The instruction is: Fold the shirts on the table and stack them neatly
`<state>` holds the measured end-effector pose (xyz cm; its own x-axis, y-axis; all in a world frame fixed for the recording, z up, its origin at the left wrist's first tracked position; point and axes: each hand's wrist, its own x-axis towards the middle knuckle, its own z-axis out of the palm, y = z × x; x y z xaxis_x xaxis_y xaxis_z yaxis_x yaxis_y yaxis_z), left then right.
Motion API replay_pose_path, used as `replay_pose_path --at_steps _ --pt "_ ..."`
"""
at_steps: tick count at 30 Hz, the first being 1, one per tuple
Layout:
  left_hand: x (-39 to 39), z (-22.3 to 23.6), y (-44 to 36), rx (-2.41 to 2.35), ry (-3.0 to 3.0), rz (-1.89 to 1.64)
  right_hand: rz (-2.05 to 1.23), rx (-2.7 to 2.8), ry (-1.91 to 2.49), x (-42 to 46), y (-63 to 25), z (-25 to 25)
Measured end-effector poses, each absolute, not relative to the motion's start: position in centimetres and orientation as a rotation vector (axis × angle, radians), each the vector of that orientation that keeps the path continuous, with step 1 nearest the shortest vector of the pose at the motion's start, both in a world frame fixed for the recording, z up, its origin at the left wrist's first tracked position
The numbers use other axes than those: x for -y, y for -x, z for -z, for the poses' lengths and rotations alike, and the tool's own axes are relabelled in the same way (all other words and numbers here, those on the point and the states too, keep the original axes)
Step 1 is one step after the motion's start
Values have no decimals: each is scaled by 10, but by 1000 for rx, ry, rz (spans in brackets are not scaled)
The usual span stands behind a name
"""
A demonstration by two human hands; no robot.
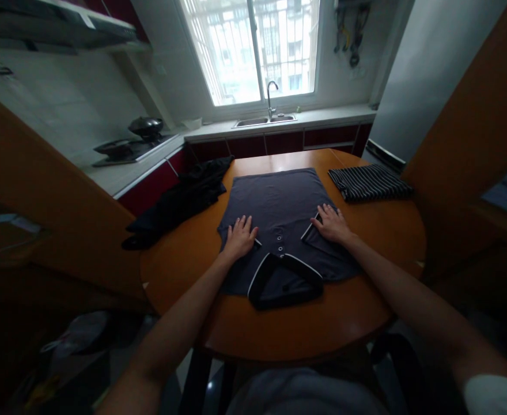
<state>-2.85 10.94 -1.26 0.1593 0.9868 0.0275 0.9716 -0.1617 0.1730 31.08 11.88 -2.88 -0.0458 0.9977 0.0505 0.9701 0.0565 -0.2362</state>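
A dark grey polo shirt [275, 199] lies front up on the round wooden table, its black, white-edged collar [286, 291] towards me. Both sleeves are turned inward over the body, and their white-trimmed cuffs show beside my hands. My left hand [239, 237] rests flat on the left sleeve, fingers spread. On the other side my right hand [331, 223] lies over the right sleeve near its cuff, fingers stretched out. Neither hand grips the cloth. A few buttons run down from the collar opening.
A folded black-and-white striped garment [370, 183] sits at the table's [184, 271] far right. Dark clothing [182, 199] is heaped at the left edge, partly hanging over. Beyond are a sink [253, 122], a stove with pans [132, 147] and a fridge [435, 75].
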Motion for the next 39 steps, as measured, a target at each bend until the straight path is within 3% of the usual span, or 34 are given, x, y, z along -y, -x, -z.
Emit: replay_pose_path --at_steps 11,20,26,39 --pt "-107 5 19 -1811 -2393 -365 -180 1965 2054 -121 -311 27" --pt "-112 -2 29 -1832 -2264 -471 -49 1514 1727 -150 -371 27" --pt "-112 1 27 -1819 -2274 -440 -312 1664 1710 -150 -371 33" --pt "-114 2 28 -1834 -2236 -470 -269 1763 1828 -147 -360 30"
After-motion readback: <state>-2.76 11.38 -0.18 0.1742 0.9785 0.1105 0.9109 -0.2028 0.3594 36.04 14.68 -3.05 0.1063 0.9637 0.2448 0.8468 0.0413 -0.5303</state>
